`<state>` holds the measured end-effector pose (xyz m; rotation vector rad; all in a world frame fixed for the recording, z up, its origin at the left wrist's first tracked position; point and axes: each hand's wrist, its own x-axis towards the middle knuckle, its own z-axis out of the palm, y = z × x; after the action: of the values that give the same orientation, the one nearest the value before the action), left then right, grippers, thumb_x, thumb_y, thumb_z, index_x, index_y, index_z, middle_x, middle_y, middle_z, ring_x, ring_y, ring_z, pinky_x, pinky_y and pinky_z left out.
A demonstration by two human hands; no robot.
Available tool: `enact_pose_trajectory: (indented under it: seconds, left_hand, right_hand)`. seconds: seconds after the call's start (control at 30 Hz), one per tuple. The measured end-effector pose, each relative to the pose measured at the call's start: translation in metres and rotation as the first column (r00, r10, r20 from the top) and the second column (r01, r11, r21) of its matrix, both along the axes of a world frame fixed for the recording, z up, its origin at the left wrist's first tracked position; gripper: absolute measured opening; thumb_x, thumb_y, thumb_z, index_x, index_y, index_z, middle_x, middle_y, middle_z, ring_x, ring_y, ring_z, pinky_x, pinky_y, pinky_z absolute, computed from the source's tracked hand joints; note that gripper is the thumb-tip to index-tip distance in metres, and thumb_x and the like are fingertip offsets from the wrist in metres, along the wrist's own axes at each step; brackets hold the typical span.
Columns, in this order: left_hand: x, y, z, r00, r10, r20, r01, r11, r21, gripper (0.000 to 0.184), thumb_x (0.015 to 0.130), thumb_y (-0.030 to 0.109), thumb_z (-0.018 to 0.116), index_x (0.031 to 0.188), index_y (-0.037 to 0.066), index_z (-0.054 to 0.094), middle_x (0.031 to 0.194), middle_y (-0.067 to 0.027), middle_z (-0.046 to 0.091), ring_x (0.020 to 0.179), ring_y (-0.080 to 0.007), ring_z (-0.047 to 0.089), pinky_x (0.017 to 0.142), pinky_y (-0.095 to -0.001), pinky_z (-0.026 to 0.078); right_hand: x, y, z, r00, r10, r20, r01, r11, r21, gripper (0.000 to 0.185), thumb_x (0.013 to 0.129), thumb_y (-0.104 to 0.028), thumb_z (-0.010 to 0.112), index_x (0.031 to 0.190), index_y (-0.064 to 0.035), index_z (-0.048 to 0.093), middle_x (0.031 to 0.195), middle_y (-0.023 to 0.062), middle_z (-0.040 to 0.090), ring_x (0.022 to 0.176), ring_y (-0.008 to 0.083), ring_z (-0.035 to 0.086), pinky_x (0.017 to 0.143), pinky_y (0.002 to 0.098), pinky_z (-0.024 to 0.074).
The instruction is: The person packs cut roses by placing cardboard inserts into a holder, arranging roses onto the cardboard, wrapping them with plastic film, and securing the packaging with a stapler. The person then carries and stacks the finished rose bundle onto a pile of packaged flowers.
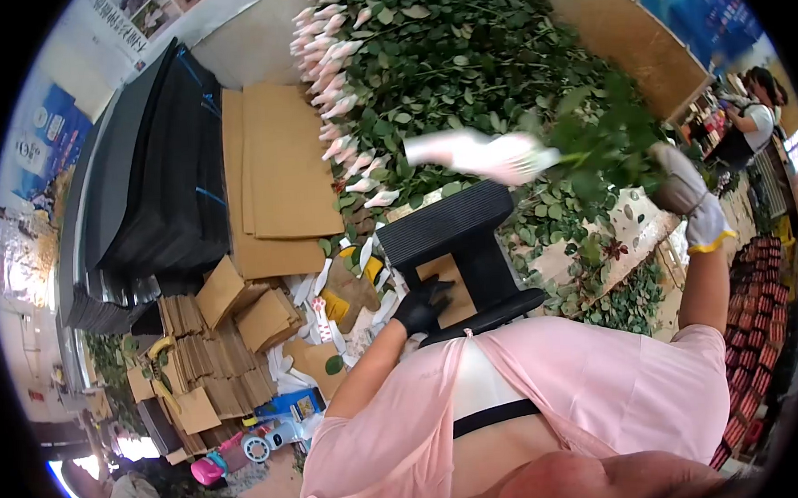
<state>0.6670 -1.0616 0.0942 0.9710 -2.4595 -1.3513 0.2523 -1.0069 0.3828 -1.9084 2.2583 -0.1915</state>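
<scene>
My right hand [678,183], in a pale work glove with a yellow cuff edge, is closed around the stem end of a rose [582,156]. The rose is lifted sideways and smeared by motion; its head [515,158] sits in a white net sleeve and points left. My left hand [423,308], in a black glove, is low at the left side of a black ribbed stand [451,218]. Its fingers reach out over a piece of brown cardboard [455,302] inside the stand, and I see nothing held in them.
A thick pile of leafy roses [471,59] with sleeved heads lies ahead. Black sheets [159,161], large cardboard sheets [284,165] and stacked cardboard pieces [199,356] stand left. White sleeves [320,319] lie near my left arm. Another person [754,122] works far right.
</scene>
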Motion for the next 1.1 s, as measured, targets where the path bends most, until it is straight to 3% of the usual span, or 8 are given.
enact_pose_trajectory:
  seconds: [0.27,0.37,0.47,0.57,0.77,0.8,0.93,1.1]
  left_hand:
    - [0.015,-0.012,-0.005,0.883,0.408,-0.233,0.248,0.015,0.969,0.068,0.092,0.057,0.037,0.144,0.014,0.027,0.135,-0.0125,0.045,0.115,-0.0264,0.052,0.094,-0.0373,0.044]
    - [0.025,-0.001,0.0,0.92,0.384,-0.078,0.044,0.098,0.994,0.058,0.09,0.023,0.058,0.141,0.011,0.032,0.128,-0.0134,0.05,0.106,-0.0244,0.059,0.092,-0.0367,0.047]
    - [0.039,0.006,-0.017,0.901,0.422,-0.103,0.062,0.11,0.992,0.052,0.087,0.018,0.062,0.135,0.009,0.042,0.122,-0.0114,0.055,0.098,-0.0236,0.062,0.084,-0.0349,0.051]
    - [0.03,0.005,0.023,0.989,-0.051,0.137,-0.01,0.911,0.413,0.045,0.086,0.022,0.058,0.129,0.013,0.05,0.124,-0.0157,0.053,0.101,-0.0269,0.06,0.087,-0.0376,0.046]
    - [0.005,0.003,0.013,0.958,-0.267,0.1,0.285,0.862,-0.419,0.058,0.076,0.037,0.064,0.131,0.028,0.049,0.135,-0.0147,0.042,0.124,-0.0372,0.038,0.101,-0.0499,0.031]
    - [0.005,0.003,0.007,0.955,-0.281,0.092,0.294,0.871,-0.393,0.059,0.075,0.036,0.065,0.131,0.027,0.049,0.134,-0.0152,0.043,0.123,-0.0382,0.038,0.101,-0.05,0.031]
    - [0.01,0.012,-0.012,0.975,-0.224,0.005,0.203,0.871,-0.447,0.057,0.074,0.034,0.067,0.128,0.026,0.052,0.134,-0.0149,0.044,0.123,-0.0369,0.04,0.099,-0.0501,0.034]
    - [0.014,0.011,-0.01,0.973,-0.228,0.037,0.225,0.893,-0.39,0.053,0.068,0.032,0.071,0.116,0.013,0.058,0.118,-0.0133,0.053,0.107,-0.034,0.049,0.087,-0.0448,0.04]
  right_hand:
    - [0.023,0.003,-0.159,0.922,0.365,0.127,-0.362,0.701,0.615,0.039,0.079,-0.014,0.061,0.117,-0.0115,0.054,0.101,0.012,0.063,0.089,0.0274,0.061,0.076,0.0308,0.0491]
    - [0.063,0.002,-0.165,0.795,0.285,-0.536,-0.394,0.914,-0.098,0.062,0.074,-0.012,0.062,0.131,-0.0148,0.041,0.108,0.015,0.058,0.095,0.036,0.058,0.074,0.0399,0.0495]
    - [0.096,-0.029,-0.14,0.97,0.219,0.108,-0.231,0.966,0.114,0.031,0.076,-0.015,0.06,0.106,-0.0053,0.059,0.087,0.0174,0.062,0.076,0.0344,0.06,0.067,0.0433,0.0505]
    - [0.117,-0.029,-0.181,0.846,0.509,0.16,-0.528,0.756,0.387,0.028,0.08,-0.021,0.058,0.101,-0.0029,0.06,0.089,0.0171,0.063,0.081,0.0335,0.062,0.074,0.0419,0.0516]
    - [0.07,-0.079,-0.182,0.344,0.185,0.921,-0.907,0.319,0.275,0.041,0.085,-0.021,0.058,0.124,-0.0095,0.055,0.115,0.0143,0.061,0.101,0.0254,0.061,0.086,0.0328,0.0481]
    - [0.091,-0.102,-0.115,0.867,0.017,0.498,-0.43,0.53,0.73,0.042,0.081,-0.018,0.063,0.121,-0.006,0.057,0.112,0.0137,0.063,0.095,0.026,0.063,0.082,0.0328,0.0498]
    - [0.092,-0.168,-0.157,0.826,0.314,-0.468,-0.336,0.941,0.038,0.058,0.08,-0.008,0.052,0.135,-0.0136,0.033,0.131,0.0133,0.046,0.124,0.0312,0.041,0.102,0.0471,0.0351]
    - [0.088,-0.231,-0.239,0.843,0.237,-0.483,-0.255,0.967,0.031,0.028,0.088,-0.012,0.041,0.113,-0.0147,0.054,0.099,0.0104,0.062,0.092,0.0278,0.059,0.082,0.0437,0.0462]
